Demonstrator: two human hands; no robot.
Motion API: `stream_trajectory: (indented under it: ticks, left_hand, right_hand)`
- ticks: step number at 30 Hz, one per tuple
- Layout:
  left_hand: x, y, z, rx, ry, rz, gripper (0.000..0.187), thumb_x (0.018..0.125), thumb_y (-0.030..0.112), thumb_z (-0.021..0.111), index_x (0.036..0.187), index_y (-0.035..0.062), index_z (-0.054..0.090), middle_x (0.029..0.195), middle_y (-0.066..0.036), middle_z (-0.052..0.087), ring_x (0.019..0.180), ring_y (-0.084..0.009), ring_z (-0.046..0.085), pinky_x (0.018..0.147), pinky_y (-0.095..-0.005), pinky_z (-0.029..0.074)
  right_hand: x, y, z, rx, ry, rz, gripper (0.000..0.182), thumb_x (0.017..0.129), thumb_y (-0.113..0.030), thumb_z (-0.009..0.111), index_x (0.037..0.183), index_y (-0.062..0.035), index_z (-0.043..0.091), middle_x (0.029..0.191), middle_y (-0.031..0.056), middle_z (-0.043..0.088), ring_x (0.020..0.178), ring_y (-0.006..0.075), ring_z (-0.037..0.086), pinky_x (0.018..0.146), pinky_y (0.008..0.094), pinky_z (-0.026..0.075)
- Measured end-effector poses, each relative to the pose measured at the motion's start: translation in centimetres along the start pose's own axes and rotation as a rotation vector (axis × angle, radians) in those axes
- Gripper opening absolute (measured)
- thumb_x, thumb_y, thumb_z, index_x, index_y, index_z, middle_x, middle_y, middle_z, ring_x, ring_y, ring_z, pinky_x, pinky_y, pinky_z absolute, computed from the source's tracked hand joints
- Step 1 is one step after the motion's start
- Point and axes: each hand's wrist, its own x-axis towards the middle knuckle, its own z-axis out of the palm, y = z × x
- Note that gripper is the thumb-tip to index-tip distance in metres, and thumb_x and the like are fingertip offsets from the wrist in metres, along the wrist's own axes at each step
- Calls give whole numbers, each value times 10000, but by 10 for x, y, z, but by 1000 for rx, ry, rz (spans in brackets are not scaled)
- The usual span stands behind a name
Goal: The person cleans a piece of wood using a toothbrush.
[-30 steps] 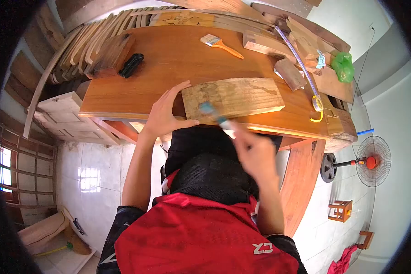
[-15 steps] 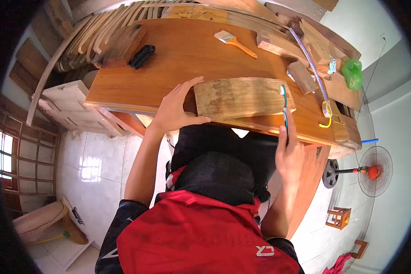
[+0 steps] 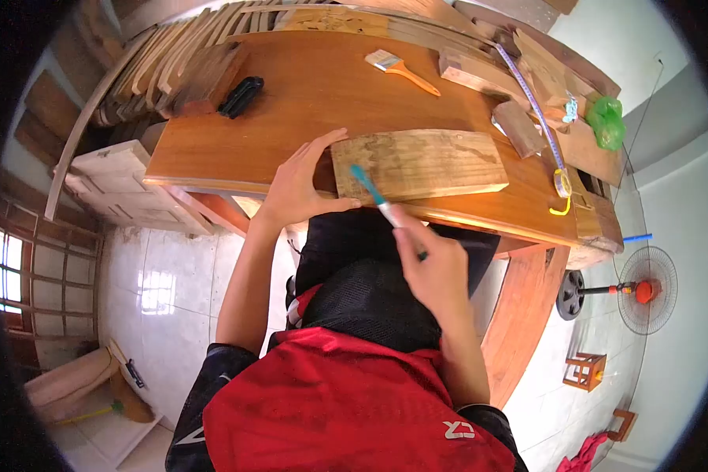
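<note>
A thick wooden block lies near the front edge of the wooden table. My left hand braces its left end, thumb along the near edge and fingers reaching toward the far corner. In my right hand is a toothbrush, gripped by the handle. Its teal head points up and left, over the left part of the block's top face. Darker stains show on the block's surface.
Beyond the block lie a paintbrush and a black object. To the right are a smaller wood block, a tape measure with its tape pulled out, and a green plastic bag. A fan stands at the right.
My right hand has swept left with the toothbrush, from the block's right end to its left part. My left hand stays at the block's left end.
</note>
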Motion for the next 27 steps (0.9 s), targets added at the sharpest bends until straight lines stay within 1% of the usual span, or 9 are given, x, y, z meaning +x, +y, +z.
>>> stream_trajectory:
  ticks: [3, 7, 10, 12, 13, 15, 17, 24, 27]
  left_hand:
    - [0, 2, -2, -6, 5, -6, 1076, 669, 406, 991, 1586, 139, 495, 1529, -154, 616, 1412, -381, 581, 1199, -468, 453]
    - [0, 1, 0, 5, 32, 9, 1059, 675, 449, 983, 1574, 161, 504, 1504, -166, 630, 1380, -399, 601, 1186, -477, 473]
    - [0, 2, 0, 22, 44, 8, 1055, 674, 447, 984, 1572, 162, 507, 1505, -166, 630, 1384, -403, 598, 1184, -478, 474]
    - [-4, 2, 1, 22, 32, -1, 1055, 673, 448, 985, 1570, 161, 509, 1504, -166, 630, 1387, -403, 595, 1183, -480, 474]
    - [-4, 1, 2, 16, 31, 1, 1055, 673, 449, 985, 1569, 159, 509, 1503, -167, 631, 1388, -404, 594, 1183, -481, 473]
    - [0, 1, 2, -5, 29, 5, 1056, 672, 451, 985, 1568, 157, 510, 1498, -170, 632, 1388, -404, 594, 1181, -483, 473]
    - [0, 1, 1, -35, 20, -1, 1057, 671, 452, 985, 1567, 155, 510, 1492, -173, 634, 1387, -404, 595, 1179, -486, 474]
    - [-2, 0, 2, 10, 43, 19, 1057, 670, 438, 986, 1569, 151, 509, 1485, -177, 637, 1378, -404, 600, 1178, -481, 474]
    - [-3, 1, 1, 8, 44, 3, 1053, 672, 432, 985, 1569, 154, 510, 1485, -175, 637, 1379, -403, 600, 1178, -477, 474]
  right_hand:
    - [6, 17, -15, -17, 21, -1, 300, 1041, -329, 708, 1324, -258, 777, 871, 221, 753, 776, 426, 749, 661, 499, 578]
    - [20, 96, -78, -318, 213, 413, 318, 1060, -328, 685, 1316, -164, 778, 858, 224, 770, 778, 408, 773, 652, 497, 585]
    - [13, 100, -68, -323, 333, 130, 331, 1066, -315, 674, 1321, -127, 770, 851, 229, 768, 751, 404, 770, 644, 494, 583]
    - [12, 46, -36, -192, 125, 197, 321, 1051, -305, 690, 1347, -205, 766, 832, 246, 746, 713, 395, 758, 639, 483, 586]
    - [9, 23, -19, -140, 3, 149, 311, 1053, -242, 698, 1328, -116, 768, 1091, 220, 794, 993, 384, 791, 823, 455, 615]
    - [4, -13, 6, -8, -79, 36, 299, 1020, -269, 740, 1314, -250, 790, 1027, 209, 784, 895, 409, 772, 789, 453, 615]
    - [6, 0, 1, -80, -7, -65, 300, 1028, -321, 710, 1314, -270, 781, 751, 212, 713, 662, 385, 733, 626, 490, 579]
    - [35, 89, -86, -445, 171, 412, 322, 1073, -388, 632, 1310, -225, 777, 776, 221, 737, 755, 440, 749, 696, 560, 584]
    - [31, 33, -28, -303, 88, 118, 316, 1065, -374, 635, 1294, -211, 778, 787, 234, 732, 756, 459, 735, 688, 551, 580]
